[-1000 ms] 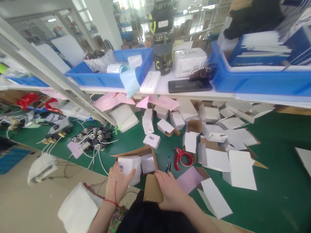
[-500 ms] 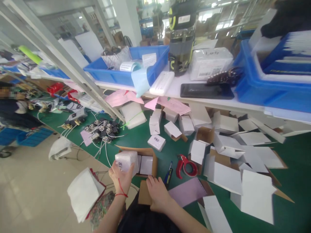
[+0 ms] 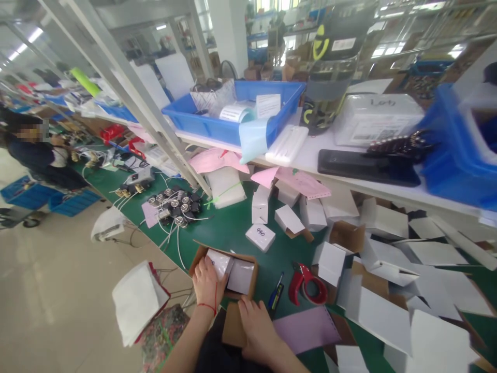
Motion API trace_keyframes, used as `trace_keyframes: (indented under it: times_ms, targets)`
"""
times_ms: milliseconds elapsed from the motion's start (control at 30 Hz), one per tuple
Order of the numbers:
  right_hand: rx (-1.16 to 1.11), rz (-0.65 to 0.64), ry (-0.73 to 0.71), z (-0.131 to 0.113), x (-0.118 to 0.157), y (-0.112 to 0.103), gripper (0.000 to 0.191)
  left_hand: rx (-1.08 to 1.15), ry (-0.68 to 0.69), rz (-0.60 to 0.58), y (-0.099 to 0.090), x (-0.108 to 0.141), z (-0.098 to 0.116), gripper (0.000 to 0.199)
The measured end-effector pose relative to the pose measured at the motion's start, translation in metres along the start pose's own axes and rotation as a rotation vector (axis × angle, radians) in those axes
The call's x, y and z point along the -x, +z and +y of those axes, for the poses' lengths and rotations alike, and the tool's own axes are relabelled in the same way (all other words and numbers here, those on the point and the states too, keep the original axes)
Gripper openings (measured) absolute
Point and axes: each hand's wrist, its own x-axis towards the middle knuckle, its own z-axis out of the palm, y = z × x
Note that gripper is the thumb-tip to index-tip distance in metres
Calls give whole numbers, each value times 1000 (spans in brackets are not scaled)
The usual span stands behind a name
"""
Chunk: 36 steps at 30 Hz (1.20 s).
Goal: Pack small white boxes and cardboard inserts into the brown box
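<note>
An open brown carton (image 3: 253, 282) stands at the front edge of the green table. Inside its left half is a wrapped white box (image 3: 219, 262), gripped by my left hand (image 3: 208, 281), which wears a red string. Beside it in the carton lies another wrapped white box (image 3: 240, 277). My right hand (image 3: 254, 324) is closed on the carton's near flap (image 3: 233, 326), folded outward. Behind the carton sits a small white box marked 440 (image 3: 260, 237). Right of the carton are a blue pen-like tool (image 3: 276, 292) and a red tape dispenser (image 3: 307, 285).
Many white folded boxes (image 3: 384, 316) cover the right side. A purple sheet (image 3: 306, 329) lies near the front. Black parts with white cables (image 3: 176, 206) sit at left. Above runs a shelf with a blue bin (image 3: 202, 122). A person (image 3: 42, 155) is at far left.
My left hand has lowered the wrapped white box into the left part of the carton. My right hand remains on the flap. The view has shifted, so the shelf items appear further right.
</note>
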Motion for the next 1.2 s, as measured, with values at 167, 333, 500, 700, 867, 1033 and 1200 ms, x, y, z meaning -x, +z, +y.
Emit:
trace_keyframes:
  times_ms: [167, 333, 500, 700, 867, 1033, 1200]
  targets:
    - [-18, 10, 50, 1, -2, -2, 96, 231, 435, -36, 26, 32, -35, 49]
    - [-77, 1, 123, -4, -2, -3, 95, 341, 524, -120, 35, 45, -53, 68]
    - [-151, 40, 180, -6, 4, -9, 96, 686, 290, 16, 6, 23, -100, 18]
    - [-254, 166, 221, -9, 20, -9, 93, 858, 167, -103, 22, 11, -136, 32]
    - [-395, 281, 411, 6, 55, 11, 89, 941, 147, -277, 33, -3, -121, 45]
    - [-267, 441, 663, 36, 60, 36, 78, 948, 205, -317, 35, -28, -122, 36]
    - [57, 510, 809, 61, 34, 57, 77, 953, 250, -287, 35, -47, -128, 36]
